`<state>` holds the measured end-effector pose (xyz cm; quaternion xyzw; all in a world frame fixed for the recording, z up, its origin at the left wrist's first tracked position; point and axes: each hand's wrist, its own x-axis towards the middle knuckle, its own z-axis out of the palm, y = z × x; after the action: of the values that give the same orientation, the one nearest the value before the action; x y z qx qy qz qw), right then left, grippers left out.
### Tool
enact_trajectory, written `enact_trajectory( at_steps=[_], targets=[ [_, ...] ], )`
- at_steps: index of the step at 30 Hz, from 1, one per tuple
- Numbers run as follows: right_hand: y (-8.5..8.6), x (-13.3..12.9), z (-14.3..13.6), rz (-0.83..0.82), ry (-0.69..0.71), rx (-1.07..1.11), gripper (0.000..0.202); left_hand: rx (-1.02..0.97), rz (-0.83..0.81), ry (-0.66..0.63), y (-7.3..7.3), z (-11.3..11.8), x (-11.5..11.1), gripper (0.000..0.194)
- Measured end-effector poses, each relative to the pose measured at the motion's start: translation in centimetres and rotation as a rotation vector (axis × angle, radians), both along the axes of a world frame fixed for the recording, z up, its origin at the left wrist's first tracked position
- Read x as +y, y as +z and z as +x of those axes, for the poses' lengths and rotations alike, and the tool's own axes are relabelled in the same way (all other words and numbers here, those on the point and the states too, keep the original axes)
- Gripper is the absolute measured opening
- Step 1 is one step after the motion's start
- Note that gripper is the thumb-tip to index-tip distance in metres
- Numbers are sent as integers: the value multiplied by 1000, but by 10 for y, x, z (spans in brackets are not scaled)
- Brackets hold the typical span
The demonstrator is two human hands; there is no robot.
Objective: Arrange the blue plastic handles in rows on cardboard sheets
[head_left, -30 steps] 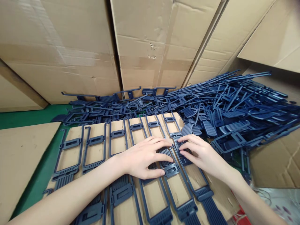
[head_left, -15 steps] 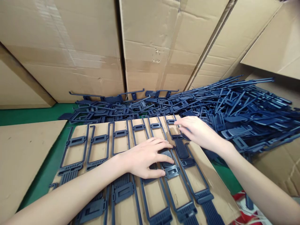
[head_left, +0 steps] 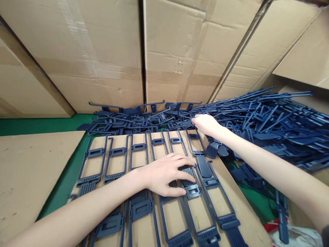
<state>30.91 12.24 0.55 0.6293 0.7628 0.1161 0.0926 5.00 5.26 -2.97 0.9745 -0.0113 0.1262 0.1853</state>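
Dark blue plastic frames [head_left: 205,236], each with a ribbed paddle end and a slotted crosspiece, lie in rows on a cardboard box [head_left: 246,212]. My left hand [head_left: 171,175] rests over the middle of these rows, fingers spread, its fingertips touching a frame beside a slotted crosspiece [head_left: 192,191]. Beyond the box's far right corner, my right hand [head_left: 205,124] reaches to the edge of the loose heap [head_left: 259,120]. Its fingers are curled closed; what they hold, if anything, is hidden. Below that wrist two ribbed paddle ends [head_left: 212,150] jut out by the corner.
Tall cardboard boxes [head_left: 174,48] stand along the back. At the left lies a flat cardboard surface [head_left: 33,171], with a green floor [head_left: 61,164] in the gap. Red and white plastic wrapping [head_left: 295,236] lies at the lower right.
My right hand has moved from the far right frame of the row up to the heap, and its fingers have closed. My left hand stays on the frames. The view has shifted slightly.
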Motion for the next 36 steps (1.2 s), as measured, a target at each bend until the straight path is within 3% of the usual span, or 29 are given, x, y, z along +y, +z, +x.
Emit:
enact_trajectory(
  at_steps=[9, 16, 36],
  targets=[
    [-6, -9, -5, 74, -81, 13, 24, 2, 9, -4, -1, 0, 0, 41],
    [-15, -22, -9, 26, -136, 93, 24, -10, 8, -8, -2, 0, -1, 40],
    [-22, -17, -2, 37, -168, 412, 16, -59, -22, -10, -4, 1, -1, 37]
  ],
)
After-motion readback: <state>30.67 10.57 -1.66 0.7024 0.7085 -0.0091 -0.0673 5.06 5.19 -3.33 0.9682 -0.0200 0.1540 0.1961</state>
